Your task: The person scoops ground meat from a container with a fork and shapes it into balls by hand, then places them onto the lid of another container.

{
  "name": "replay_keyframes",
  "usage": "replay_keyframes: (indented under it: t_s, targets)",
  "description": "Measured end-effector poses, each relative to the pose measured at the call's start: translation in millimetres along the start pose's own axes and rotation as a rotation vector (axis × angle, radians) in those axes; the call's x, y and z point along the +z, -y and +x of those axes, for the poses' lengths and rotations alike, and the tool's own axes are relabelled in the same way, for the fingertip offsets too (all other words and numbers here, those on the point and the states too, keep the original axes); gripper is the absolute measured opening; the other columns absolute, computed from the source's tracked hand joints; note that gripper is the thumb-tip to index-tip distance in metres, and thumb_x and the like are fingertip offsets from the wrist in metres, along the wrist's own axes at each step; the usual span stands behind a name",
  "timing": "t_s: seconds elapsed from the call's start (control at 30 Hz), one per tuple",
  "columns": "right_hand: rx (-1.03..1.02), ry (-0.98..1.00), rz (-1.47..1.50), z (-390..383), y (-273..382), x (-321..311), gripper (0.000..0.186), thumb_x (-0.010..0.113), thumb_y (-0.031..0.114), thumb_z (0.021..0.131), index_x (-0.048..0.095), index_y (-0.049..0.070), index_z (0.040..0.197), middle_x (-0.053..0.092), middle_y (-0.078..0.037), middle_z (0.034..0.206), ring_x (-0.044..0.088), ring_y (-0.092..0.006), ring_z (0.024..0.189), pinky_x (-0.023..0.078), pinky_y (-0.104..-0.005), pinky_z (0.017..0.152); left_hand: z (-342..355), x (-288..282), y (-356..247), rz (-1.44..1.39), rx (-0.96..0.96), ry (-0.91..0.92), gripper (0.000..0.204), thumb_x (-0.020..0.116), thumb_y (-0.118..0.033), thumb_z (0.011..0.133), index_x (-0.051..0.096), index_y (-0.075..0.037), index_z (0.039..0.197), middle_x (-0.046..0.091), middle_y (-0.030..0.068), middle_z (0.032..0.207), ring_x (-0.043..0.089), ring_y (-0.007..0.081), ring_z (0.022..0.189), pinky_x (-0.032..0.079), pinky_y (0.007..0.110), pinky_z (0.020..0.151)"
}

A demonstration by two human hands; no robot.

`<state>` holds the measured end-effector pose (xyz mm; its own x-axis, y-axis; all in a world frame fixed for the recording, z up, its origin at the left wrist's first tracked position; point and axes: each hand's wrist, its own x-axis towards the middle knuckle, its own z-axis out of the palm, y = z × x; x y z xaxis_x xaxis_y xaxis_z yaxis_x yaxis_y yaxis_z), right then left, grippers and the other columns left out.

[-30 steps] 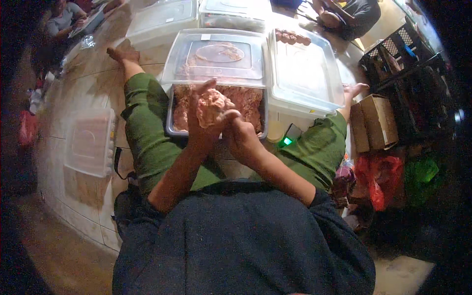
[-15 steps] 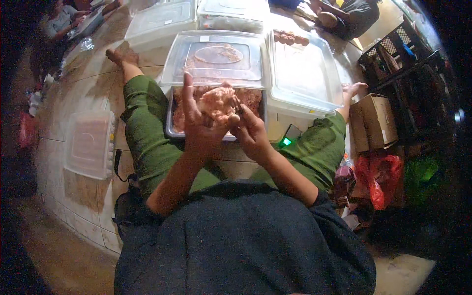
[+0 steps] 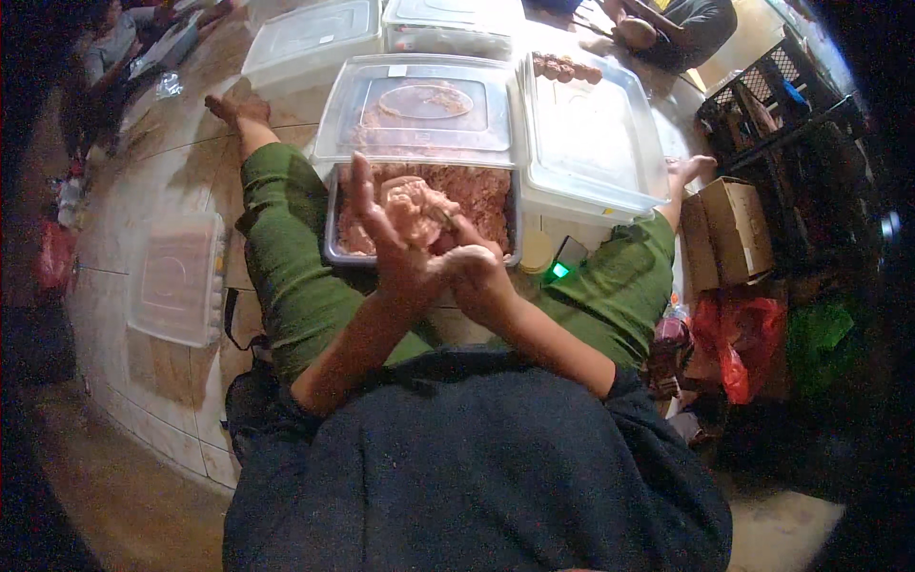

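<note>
A soft, pinkish-brown lump of minced mixture (image 3: 410,208) rests in my left hand (image 3: 393,253), which is cupped around its left side with one finger pointing up. My right hand (image 3: 481,281) meets the lump from the right, its fingers bent against the edge. Something small and dark shows between those fingers, too blurred to name. Both hands are above a dark-rimmed tray (image 3: 331,224) full of the same crumbly mixture (image 3: 486,205). A clear plastic lid (image 3: 419,119) covers the tray's far part.
Right of the tray stands a translucent container (image 3: 591,143), with several brown shaped lumps (image 3: 564,70) at its far edge. A round yellowish lid (image 3: 536,253) and a dark device with a green light (image 3: 562,264) lie by my right leg. Another lidded container (image 3: 176,276) is at left. Other people sit farther off.
My right hand has turned and come in closer against my left. The lump looks smaller and more gathered, and sits a little lower in my left palm.
</note>
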<state>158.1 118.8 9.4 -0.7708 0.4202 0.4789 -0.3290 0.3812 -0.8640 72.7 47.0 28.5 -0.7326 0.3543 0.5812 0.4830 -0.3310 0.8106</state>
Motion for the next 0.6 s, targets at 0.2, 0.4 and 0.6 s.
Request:
replay_keyframes:
  t_s: [0.2,0.4,0.6]
  targets:
    - [0.153,0.012,0.101,18.2,1.3,-26.0,0.02,0.056,0.004,0.082,0.051,0.004,0.102,0.058,-0.01,0.071,0.055,-0.0154,0.063,0.044,-0.0297,0.056,20.9,-10.6,-32.2,0.213,-0.015,0.189,0.103,0.072,-0.019,0.071,-0.002,0.001,0.139,0.036,0.0262,0.129,0.045,0.0324,0.114,0.041,0.037,0.092]
    - [0.178,-0.039,-0.087,19.6,16.2,-30.4,0.016,0.056,0.002,0.08,0.048,0.007,0.093,0.055,-0.015,0.066,0.056,-0.0312,0.058,0.043,-0.0357,0.051,26.9,-21.8,-15.5,0.201,-0.047,0.267,0.096,0.077,-0.015,0.065,0.015,-0.001,0.137,0.046,0.018,0.114,0.056,0.0208,0.089,0.048,0.03,0.075]
    - [-0.068,0.074,-0.178,10.1,23.1,-8.5,0.021,0.061,0.006,0.077,0.049,0.01,0.094,0.057,-0.014,0.071,0.06,-0.0331,0.063,0.046,-0.0372,0.054,19.5,-10.5,-23.1,-0.12,-0.181,0.146,0.099,0.084,-0.022,0.057,0.025,-0.002,0.134,0.054,0.0063,0.085,0.053,0.0131,0.073,0.047,0.026,0.064]
